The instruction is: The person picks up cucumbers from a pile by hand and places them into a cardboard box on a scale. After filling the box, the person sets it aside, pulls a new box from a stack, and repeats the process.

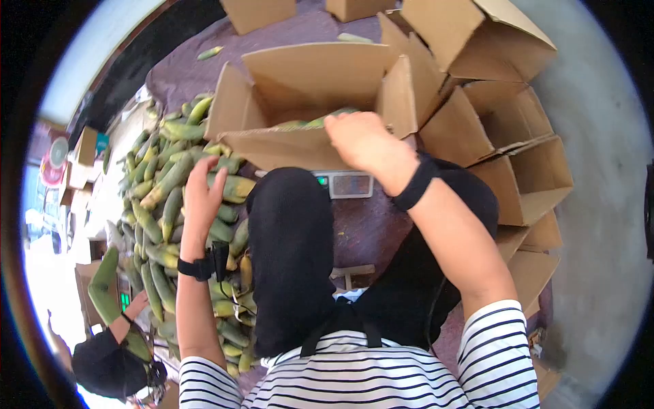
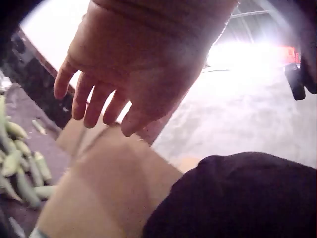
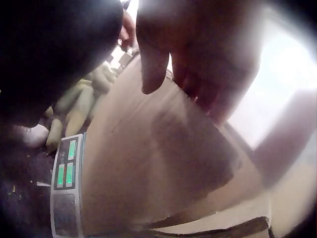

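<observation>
A cardboard box stands open in front of me with several long green vegetables inside, cucumber-like in shape. My right hand holds the near wall of the box at its top edge. In the right wrist view its thumb lies outside the wall while the other fingers pass behind the edge. My left hand hovers palm inward beside the near left corner, fingers extended and spread, with nothing in it. Against the near wall of the box, a scale shows its lit green display.
A large pile of green and yellow vegetables spreads along the left. Empty open cardboard boxes crowd the right side. Another person sits at the lower left near a long green vegetable. My knees flank the scale.
</observation>
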### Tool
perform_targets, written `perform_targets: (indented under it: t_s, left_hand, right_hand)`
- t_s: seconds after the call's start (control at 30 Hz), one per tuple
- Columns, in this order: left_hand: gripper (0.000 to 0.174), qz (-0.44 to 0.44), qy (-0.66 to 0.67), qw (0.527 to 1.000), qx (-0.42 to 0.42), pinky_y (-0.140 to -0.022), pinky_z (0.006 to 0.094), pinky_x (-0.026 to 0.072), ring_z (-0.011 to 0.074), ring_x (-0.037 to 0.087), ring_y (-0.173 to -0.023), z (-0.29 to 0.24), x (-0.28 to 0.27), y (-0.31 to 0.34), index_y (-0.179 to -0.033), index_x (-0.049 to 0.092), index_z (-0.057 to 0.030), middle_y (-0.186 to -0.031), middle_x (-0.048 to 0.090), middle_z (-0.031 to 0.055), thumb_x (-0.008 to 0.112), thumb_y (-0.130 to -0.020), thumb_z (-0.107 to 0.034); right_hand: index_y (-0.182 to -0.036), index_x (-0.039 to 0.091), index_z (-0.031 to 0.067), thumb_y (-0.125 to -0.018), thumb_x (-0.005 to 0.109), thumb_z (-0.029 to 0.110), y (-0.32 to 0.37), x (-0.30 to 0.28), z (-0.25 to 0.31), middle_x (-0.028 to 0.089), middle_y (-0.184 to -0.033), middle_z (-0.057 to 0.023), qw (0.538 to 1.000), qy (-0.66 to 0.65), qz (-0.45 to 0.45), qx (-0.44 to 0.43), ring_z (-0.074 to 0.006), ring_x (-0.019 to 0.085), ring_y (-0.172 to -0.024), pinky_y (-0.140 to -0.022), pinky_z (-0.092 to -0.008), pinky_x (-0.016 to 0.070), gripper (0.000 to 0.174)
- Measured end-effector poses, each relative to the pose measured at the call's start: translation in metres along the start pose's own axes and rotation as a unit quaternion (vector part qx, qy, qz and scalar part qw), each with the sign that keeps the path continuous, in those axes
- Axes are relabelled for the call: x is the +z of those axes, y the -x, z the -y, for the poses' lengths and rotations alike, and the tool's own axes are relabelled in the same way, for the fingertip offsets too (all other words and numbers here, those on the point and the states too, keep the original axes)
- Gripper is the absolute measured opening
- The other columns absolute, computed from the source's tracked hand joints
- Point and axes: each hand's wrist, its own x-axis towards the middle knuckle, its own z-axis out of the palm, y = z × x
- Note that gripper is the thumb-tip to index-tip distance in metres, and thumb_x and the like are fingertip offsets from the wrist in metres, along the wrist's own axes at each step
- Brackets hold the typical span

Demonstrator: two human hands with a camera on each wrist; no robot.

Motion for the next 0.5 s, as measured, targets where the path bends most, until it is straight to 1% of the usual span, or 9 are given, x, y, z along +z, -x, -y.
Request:
perform_targets:
  t_s: [0.07, 0.1, 0.13, 0.2, 0.27, 0.3, 0.37, 0.47, 0.5]
  left_hand:
    - [0.033, -0.013, -0.112, 0.993, -0.044, -0.087, 0.0399, 0.0443, 0.0352, 0.057, -0.1, 0.037, -0.008, 0.054, -0.111, 0.057, 0.0002, -0.106, 0.061, 0.0199, 0.063, -0.084, -0.018]
    - [0.033, -0.023, -0.09, 0.993, -0.076, -0.085, 0.0414, 0.0448, 0.0353, 0.057, -0.098, 0.066, 0.055, 0.098, -0.108, 0.058, -0.0013, -0.102, 0.061, 0.0195, 0.065, -0.081, -0.02]
    - [0.036, 0.021, -0.164, 0.98, -0.108, -0.082, 0.0444, 0.045, 0.0365, 0.057, -0.095, 0.091, 0.036, 0.143, -0.107, 0.056, -0.0035, -0.098, 0.06, 0.0193, 0.067, -0.079, -0.024]
    - [0.045, 0.138, -0.275, 0.929, -0.206, -0.081, 0.0499, 0.0445, 0.0365, 0.054, -0.099, 0.111, 0.017, 0.208, -0.113, 0.051, -0.0066, -0.108, 0.053, 0.0162, 0.067, -0.077, -0.029]
    - [0.05, 0.218, -0.288, 0.884, -0.296, -0.089, 0.0478, 0.042, 0.0346, 0.049, -0.112, 0.108, 0.015, 0.258, -0.114, 0.05, -0.0048, -0.119, 0.051, 0.0161, 0.07, -0.073, -0.027]
    - [0.05, 0.215, -0.287, 0.883, -0.301, -0.089, 0.0478, 0.042, 0.0346, 0.049, -0.112, 0.114, 0.012, 0.275, -0.114, 0.05, -0.0048, -0.119, 0.051, 0.0161, 0.07, -0.073, -0.027]
    - [0.051, 0.136, -0.293, 0.881, -0.345, -0.093, 0.047, 0.0403, 0.0352, 0.045, -0.117, 0.126, 0.004, 0.301, -0.115, 0.05, -0.0043, -0.125, 0.048, 0.017, 0.071, -0.072, -0.022]
    - [0.052, 0.053, -0.358, 0.881, -0.303, -0.092, 0.0456, 0.0412, 0.0358, 0.047, -0.115, 0.142, -0.018, 0.308, -0.12, 0.048, -0.0038, -0.125, 0.049, 0.018, 0.069, -0.073, -0.015]
    - [0.052, 0.054, -0.358, 0.881, -0.304, -0.092, 0.0456, 0.0412, 0.0358, 0.047, -0.115, 0.152, -0.025, 0.309, -0.12, 0.048, -0.0038, -0.125, 0.049, 0.018, 0.069, -0.073, -0.015]
  right_hand:
    - [-0.092, 0.055, 0.0012, -0.082, 0.056, 0.015, 0.004, 0.007, -0.011, 0.063, -0.094, -0.0191, 0.998, -0.032, -0.048, -0.024, -0.0349, 0.063, -0.089, -0.076, -0.0452, 0.0502, 0.017]
    - [-0.094, 0.054, 0.0009, -0.082, 0.058, 0.016, 0.009, 0.001, -0.022, 0.063, -0.093, -0.0194, 0.999, 0.037, -0.017, -0.015, -0.0362, 0.062, -0.09, -0.076, -0.0459, 0.0497, 0.02]
    - [-0.095, 0.052, 0.0003, -0.081, 0.061, 0.016, 0.011, 0.007, -0.012, 0.062, -0.093, -0.0198, 0.999, 0.005, -0.018, -0.027, -0.0368, 0.061, -0.091, -0.078, -0.0458, 0.0492, 0.023]
    - [-0.098, 0.051, 0.0002, -0.082, 0.061, 0.014, 0.011, -0.001, -0.002, 0.061, -0.096, -0.0195, 0.999, -0.004, -0.023, -0.045, -0.0367, 0.059, -0.093, -0.079, -0.0458, 0.0481, 0.024]
    - [-0.098, 0.052, 0.0004, -0.082, 0.061, 0.015, 0.015, 0.0, -0.003, 0.061, -0.095, -0.019, 0.997, 0.009, -0.052, -0.06, -0.0361, 0.06, -0.092, -0.079, -0.0449, 0.0487, 0.023]
    - [-0.096, 0.054, 0.0003, -0.082, 0.062, 0.016, 0.015, -0.001, -0.003, 0.062, -0.094, -0.0189, 0.996, 0.012, -0.061, -0.061, -0.0354, 0.061, -0.091, -0.079, -0.0439, 0.0499, 0.023]
    - [-0.097, 0.054, 0.0003, -0.083, 0.061, 0.016, 0.014, -0.001, -0.004, 0.062, -0.095, -0.019, 0.995, 0.019, -0.069, -0.067, -0.0353, 0.061, -0.092, -0.08, -0.0437, 0.0498, 0.023]
    - [-0.097, 0.053, 0.0002, -0.084, 0.061, 0.017, 0.011, -0.002, -0.001, 0.062, -0.096, -0.0191, 0.995, 0.027, -0.073, -0.065, -0.0351, 0.061, -0.093, -0.08, -0.0435, 0.0496, 0.023]
    - [-0.098, 0.053, 0.0, -0.084, 0.061, 0.017, 0.011, -0.003, 0.001, 0.062, -0.097, -0.0192, 0.996, 0.03, -0.068, -0.055, -0.035, 0.061, -0.094, -0.081, -0.0434, 0.0495, 0.023]
